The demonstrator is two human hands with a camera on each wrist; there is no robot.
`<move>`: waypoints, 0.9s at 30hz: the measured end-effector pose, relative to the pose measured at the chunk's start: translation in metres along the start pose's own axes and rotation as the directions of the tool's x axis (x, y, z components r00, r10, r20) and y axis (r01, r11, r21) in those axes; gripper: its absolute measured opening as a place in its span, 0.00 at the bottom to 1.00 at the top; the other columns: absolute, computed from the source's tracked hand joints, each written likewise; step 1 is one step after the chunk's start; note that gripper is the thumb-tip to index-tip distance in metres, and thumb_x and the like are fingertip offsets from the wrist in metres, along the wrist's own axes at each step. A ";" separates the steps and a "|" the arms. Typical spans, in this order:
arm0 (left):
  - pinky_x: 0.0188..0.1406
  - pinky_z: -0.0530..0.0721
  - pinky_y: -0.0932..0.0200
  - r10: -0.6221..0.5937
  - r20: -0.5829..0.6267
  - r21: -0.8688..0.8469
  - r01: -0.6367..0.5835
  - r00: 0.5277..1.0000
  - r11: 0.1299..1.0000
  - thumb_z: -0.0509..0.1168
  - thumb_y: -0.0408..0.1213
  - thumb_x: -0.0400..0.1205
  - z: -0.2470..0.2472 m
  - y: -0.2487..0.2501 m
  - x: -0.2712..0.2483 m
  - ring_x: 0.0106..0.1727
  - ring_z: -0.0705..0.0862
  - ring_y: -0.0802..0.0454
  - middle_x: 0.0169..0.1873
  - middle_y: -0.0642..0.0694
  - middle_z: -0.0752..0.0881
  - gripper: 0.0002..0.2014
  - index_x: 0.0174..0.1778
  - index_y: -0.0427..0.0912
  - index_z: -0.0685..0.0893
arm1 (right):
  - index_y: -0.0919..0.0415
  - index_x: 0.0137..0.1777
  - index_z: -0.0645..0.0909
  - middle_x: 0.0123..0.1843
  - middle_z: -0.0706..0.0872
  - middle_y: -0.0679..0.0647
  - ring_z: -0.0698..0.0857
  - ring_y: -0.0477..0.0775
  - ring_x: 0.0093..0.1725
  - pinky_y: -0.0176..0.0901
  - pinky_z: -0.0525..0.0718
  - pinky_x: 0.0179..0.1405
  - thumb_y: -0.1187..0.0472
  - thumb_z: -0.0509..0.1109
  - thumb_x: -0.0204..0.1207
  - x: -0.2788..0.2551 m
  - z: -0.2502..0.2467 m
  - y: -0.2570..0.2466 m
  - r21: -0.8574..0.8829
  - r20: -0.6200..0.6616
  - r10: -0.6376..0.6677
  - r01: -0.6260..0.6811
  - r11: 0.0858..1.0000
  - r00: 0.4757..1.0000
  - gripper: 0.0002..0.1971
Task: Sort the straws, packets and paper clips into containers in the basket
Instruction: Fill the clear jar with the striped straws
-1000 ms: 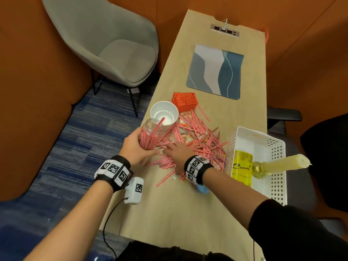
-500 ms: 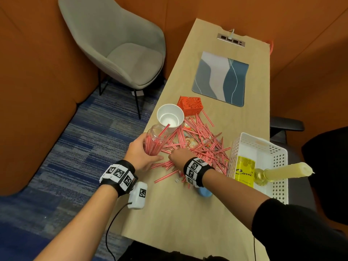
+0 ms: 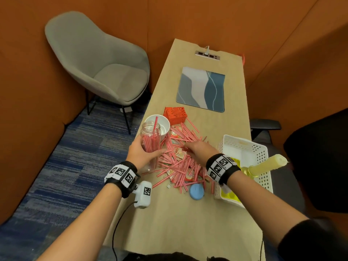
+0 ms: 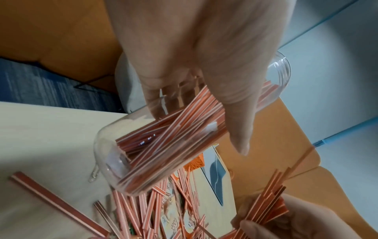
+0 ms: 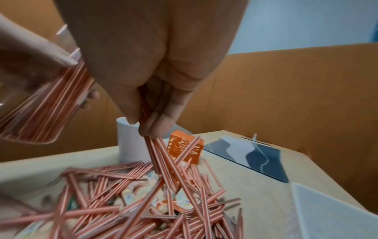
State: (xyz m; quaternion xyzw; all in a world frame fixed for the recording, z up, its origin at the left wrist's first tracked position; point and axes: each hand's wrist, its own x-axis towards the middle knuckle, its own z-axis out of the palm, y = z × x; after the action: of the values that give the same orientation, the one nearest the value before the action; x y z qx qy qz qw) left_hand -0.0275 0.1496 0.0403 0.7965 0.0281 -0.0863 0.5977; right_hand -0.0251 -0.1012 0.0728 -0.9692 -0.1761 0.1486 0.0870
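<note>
My left hand grips a clear jar partly filled with red-and-white straws and holds it lifted and tilted above the table's left edge; the left wrist view shows the jar off the surface. My right hand pinches a small bunch of straws just over the pile of straws and packets. A paper clip lies by the jar's base. The white basket stands at the right.
A white cup and an orange perforated box stand behind the pile. A blue lid lies near the basket, which holds a yellow bottle. A blue-grey mat lies further back. A grey chair stands left.
My right hand has moved right across the pile and gathered a bunch of straws between its fingers. My left hand still holds the jar, now raised and tilted.
</note>
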 end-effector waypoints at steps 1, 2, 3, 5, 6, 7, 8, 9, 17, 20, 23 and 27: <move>0.64 0.83 0.56 0.013 0.011 0.000 -0.013 1.000 1.000 0.88 0.46 0.61 0.005 0.004 0.001 0.61 0.86 0.59 0.60 0.53 0.88 0.41 0.70 0.47 0.80 | 0.60 0.57 0.81 0.47 0.88 0.57 0.84 0.55 0.43 0.44 0.80 0.43 0.59 0.63 0.85 -0.004 -0.003 0.006 0.035 -0.034 0.027 -0.026 0.999 0.999 0.08; 0.64 0.83 0.56 0.023 0.028 0.013 -0.023 0.999 1.000 0.88 0.45 0.62 0.009 0.007 0.002 0.61 0.85 0.59 0.60 0.53 0.87 0.41 0.70 0.47 0.80 | 0.60 0.55 0.82 0.45 0.88 0.56 0.84 0.54 0.41 0.44 0.82 0.43 0.59 0.65 0.84 -0.010 -0.008 0.011 0.086 -0.081 0.053 -0.046 0.995 0.995 0.07; 0.63 0.82 0.58 0.029 0.049 0.038 -0.031 0.998 0.999 0.88 0.44 0.62 0.013 0.010 0.003 0.61 0.85 0.58 0.60 0.53 0.87 0.40 0.70 0.47 0.79 | 0.60 0.54 0.83 0.43 0.88 0.54 0.84 0.52 0.40 0.44 0.83 0.44 0.60 0.67 0.83 -0.014 -0.013 0.016 0.164 -0.141 0.091 -0.067 0.984 0.986 0.06; 0.59 0.83 0.58 0.027 0.093 0.097 -0.036 0.995 0.995 0.88 0.43 0.62 0.021 0.015 0.004 0.59 0.86 0.56 0.57 0.53 0.88 0.39 0.68 0.47 0.80 | 0.58 0.54 0.84 0.42 0.87 0.47 0.85 0.47 0.38 0.42 0.86 0.45 0.61 0.71 0.80 -0.023 -0.030 0.022 0.396 -0.253 0.227 -0.113 0.911 0.940 0.05; 0.59 0.84 0.57 0.025 0.115 0.121 -0.038 0.993 0.992 0.89 0.43 0.62 0.025 0.017 0.004 0.56 0.87 0.55 0.55 0.52 0.88 0.38 0.66 0.46 0.80 | 0.57 0.55 0.84 0.42 0.88 0.47 0.87 0.47 0.38 0.41 0.87 0.45 0.61 0.72 0.79 -0.027 -0.041 0.024 0.523 -0.288 0.314 -0.125 0.843 0.905 0.06; 0.58 0.86 0.55 0.022 0.135 0.140 -0.041 0.991 0.989 0.89 0.41 0.62 0.029 0.018 0.004 0.54 0.87 0.56 0.53 0.52 0.89 0.36 0.64 0.45 0.80 | 0.57 0.54 0.83 0.41 0.90 0.49 0.89 0.47 0.37 0.41 0.89 0.43 0.61 0.73 0.79 -0.030 -0.055 0.024 0.641 -0.315 0.389 -0.109 0.760 0.866 0.06; 0.59 0.86 0.53 0.017 0.154 0.160 -0.042 0.988 0.986 0.89 0.40 0.61 0.034 0.020 0.003 0.52 0.87 0.56 0.51 0.53 0.88 0.36 0.63 0.45 0.80 | 0.58 0.53 0.83 0.40 0.90 0.51 0.90 0.48 0.36 0.42 0.89 0.42 0.62 0.74 0.78 -0.034 -0.070 0.022 0.732 -0.331 0.440 -0.067 0.678 0.835 0.05; 0.60 0.86 0.52 0.012 0.171 0.177 -0.043 0.985 0.983 0.89 0.38 0.61 0.039 0.022 0.003 0.52 0.87 0.55 0.50 0.54 0.87 0.37 0.63 0.44 0.80 | 0.59 0.52 0.83 0.40 0.91 0.53 0.90 0.48 0.36 0.42 0.89 0.41 0.64 0.74 0.78 -0.039 -0.086 0.019 0.788 -0.353 0.462 -0.007 0.615 0.814 0.05; 0.67 0.84 0.46 0.027 0.280 0.208 -0.088 0.960 0.974 0.90 0.37 0.58 0.064 0.030 0.006 0.59 0.86 0.51 0.57 0.53 0.88 0.43 0.69 0.48 0.79 | 0.66 0.55 0.82 0.46 0.91 0.64 0.89 0.53 0.38 0.39 0.89 0.40 0.67 0.71 0.80 -0.053 -0.158 -0.014 0.818 -0.430 0.358 0.189 0.544 0.829 0.06; 0.66 0.85 0.46 0.042 0.307 0.183 -0.103 0.951 0.978 0.90 0.38 0.58 0.067 0.036 0.010 0.58 0.87 0.52 0.55 0.54 0.88 0.41 0.67 0.49 0.80 | 0.63 0.53 0.82 0.44 0.91 0.63 0.90 0.55 0.38 0.44 0.90 0.41 0.67 0.73 0.78 -0.037 -0.131 -0.013 0.826 -0.344 0.360 0.098 0.555 0.867 0.06; 0.61 0.85 0.59 0.048 0.317 0.147 -0.099 0.947 0.984 0.90 0.39 0.59 0.069 0.041 0.012 0.55 0.86 0.59 0.54 0.57 0.87 0.43 0.70 0.47 0.78 | 0.60 0.52 0.83 0.46 0.91 0.59 0.92 0.56 0.40 0.46 0.91 0.42 0.65 0.76 0.76 -0.027 -0.101 -0.015 0.814 -0.270 0.341 0.024 0.580 0.901 0.07; 0.62 0.82 0.59 0.061 0.329 0.133 -0.110 0.942 0.985 0.90 0.40 0.58 0.068 0.045 0.017 0.60 0.85 0.55 0.59 0.52 0.87 0.49 0.76 0.44 0.76 | 0.58 0.52 0.85 0.44 0.89 0.50 0.89 0.50 0.34 0.39 0.87 0.33 0.57 0.77 0.76 -0.025 -0.091 -0.013 0.753 -0.317 0.357 0.004 0.658 0.878 0.08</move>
State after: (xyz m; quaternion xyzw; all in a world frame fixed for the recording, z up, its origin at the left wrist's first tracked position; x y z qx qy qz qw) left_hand -0.0108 0.0707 0.0617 0.8146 -0.1119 -0.1917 0.5359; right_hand -0.0225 -0.1089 0.1674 -0.8713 0.0209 -0.0081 0.4903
